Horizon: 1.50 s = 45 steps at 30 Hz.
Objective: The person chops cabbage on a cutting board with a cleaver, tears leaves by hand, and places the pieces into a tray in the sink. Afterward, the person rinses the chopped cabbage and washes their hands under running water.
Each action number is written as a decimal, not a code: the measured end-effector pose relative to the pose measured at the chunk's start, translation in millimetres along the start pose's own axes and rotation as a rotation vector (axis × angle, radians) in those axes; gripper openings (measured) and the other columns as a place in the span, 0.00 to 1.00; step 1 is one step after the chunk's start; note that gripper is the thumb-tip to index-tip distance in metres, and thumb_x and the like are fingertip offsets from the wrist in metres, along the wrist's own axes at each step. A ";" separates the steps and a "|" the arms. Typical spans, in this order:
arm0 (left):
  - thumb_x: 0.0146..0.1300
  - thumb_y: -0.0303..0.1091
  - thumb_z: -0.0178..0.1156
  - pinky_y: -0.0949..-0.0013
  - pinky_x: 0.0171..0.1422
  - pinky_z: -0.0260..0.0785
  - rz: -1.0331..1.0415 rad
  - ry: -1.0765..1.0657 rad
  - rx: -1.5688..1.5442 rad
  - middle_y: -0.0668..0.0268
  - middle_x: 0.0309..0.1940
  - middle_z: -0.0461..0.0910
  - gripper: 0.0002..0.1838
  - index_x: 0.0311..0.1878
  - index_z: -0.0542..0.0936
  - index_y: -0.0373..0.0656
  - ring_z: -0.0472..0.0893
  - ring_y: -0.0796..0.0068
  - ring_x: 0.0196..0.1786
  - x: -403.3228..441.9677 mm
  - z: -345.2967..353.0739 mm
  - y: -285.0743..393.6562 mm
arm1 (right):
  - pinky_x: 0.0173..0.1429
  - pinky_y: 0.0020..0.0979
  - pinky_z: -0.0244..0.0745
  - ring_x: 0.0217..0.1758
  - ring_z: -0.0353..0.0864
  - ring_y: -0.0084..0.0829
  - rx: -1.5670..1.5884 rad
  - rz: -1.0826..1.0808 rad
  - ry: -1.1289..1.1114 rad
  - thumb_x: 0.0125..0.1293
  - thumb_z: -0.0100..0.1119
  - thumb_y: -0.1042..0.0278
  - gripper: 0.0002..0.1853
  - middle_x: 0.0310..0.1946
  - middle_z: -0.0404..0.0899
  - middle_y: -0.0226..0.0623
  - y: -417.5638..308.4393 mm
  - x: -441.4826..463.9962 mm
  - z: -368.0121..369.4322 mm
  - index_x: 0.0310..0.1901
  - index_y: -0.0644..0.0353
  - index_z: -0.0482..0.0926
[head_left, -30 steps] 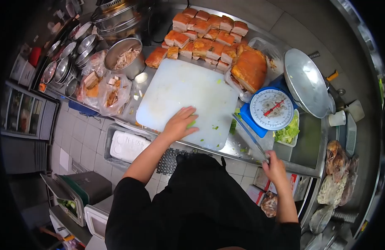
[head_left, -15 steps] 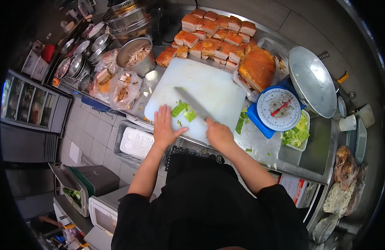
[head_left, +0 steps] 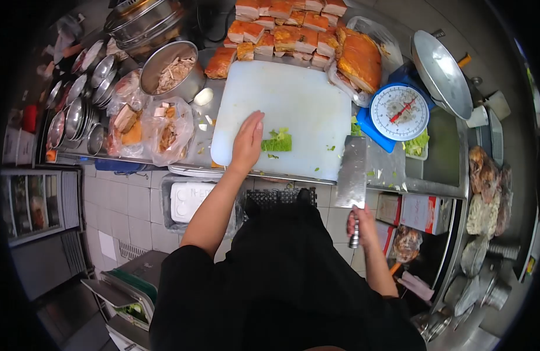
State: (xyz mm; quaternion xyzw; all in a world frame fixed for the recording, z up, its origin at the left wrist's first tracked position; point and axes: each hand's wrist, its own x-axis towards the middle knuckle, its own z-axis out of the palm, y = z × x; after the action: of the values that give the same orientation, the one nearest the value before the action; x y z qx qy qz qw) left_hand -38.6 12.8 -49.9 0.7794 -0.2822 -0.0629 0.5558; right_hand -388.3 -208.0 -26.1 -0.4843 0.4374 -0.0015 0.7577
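My left hand [head_left: 248, 142] rests on its edge on the white cutting board [head_left: 305, 93], fingers stretched out and holding nothing. Just right of its palm lies a small heap of green lettuce pieces [head_left: 277, 140], with little scraps around it. My right hand [head_left: 365, 227] is closed round the handle of a cleaver [head_left: 352, 172]. The broad blade points away from me, off the board's right side, its tip over the steel counter. Part of the cleaver's handle shows below my fingers.
Chunks of roast pork belly [head_left: 296, 40] stand behind the board. A blue scale [head_left: 399, 111] and a wide metal pan [head_left: 441, 73] are at the right. Leftward are a pot of shredded meat [head_left: 175, 73], plastic bags of meat [head_left: 167, 131] and metal bowls [head_left: 76, 117].
The cleaver has swung off the board, rightward and toward my body. My left hand has turned from flat onto its edge beside the lettuce, which lies closer together. The view has shifted.
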 end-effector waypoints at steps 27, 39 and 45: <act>0.73 0.48 0.57 0.72 0.14 0.42 -0.701 0.326 -1.204 0.74 0.12 0.57 0.21 0.25 0.66 0.52 0.53 0.78 0.11 -92.0 -94.7 17.7 | 0.43 0.54 0.80 0.37 0.86 0.55 -1.595 -0.724 0.260 0.70 0.50 0.63 0.19 0.32 0.85 0.54 -159.4 127.9 153.2 0.59 0.57 0.76; 0.73 0.49 0.58 0.73 0.30 0.63 -0.493 0.590 0.010 0.68 0.20 0.74 0.20 0.33 0.79 0.41 0.73 0.80 0.25 -159.1 -181.9 -12.8 | 0.41 0.52 0.79 0.35 0.85 0.51 -1.424 -0.856 -0.393 0.67 0.56 0.64 0.16 0.33 0.84 0.51 -53.6 5.2 216.6 0.56 0.52 0.77; 0.73 0.42 0.54 0.54 0.57 0.74 -0.237 0.102 0.671 0.46 0.48 0.85 0.18 0.55 0.81 0.38 0.84 0.48 0.52 17.8 -173.0 41.6 | 0.42 0.50 0.79 0.33 0.83 0.49 -1.487 -1.002 0.038 0.64 0.61 0.64 0.24 0.30 0.81 0.43 -92.3 42.5 197.1 0.63 0.42 0.78</act>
State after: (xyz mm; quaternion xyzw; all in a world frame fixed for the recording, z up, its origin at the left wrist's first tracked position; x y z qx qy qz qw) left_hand 32.1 138.2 56.2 0.9479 -0.1669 0.0082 0.2712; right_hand -192.2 -130.7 42.8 -0.9840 0.0752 -0.0563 0.1512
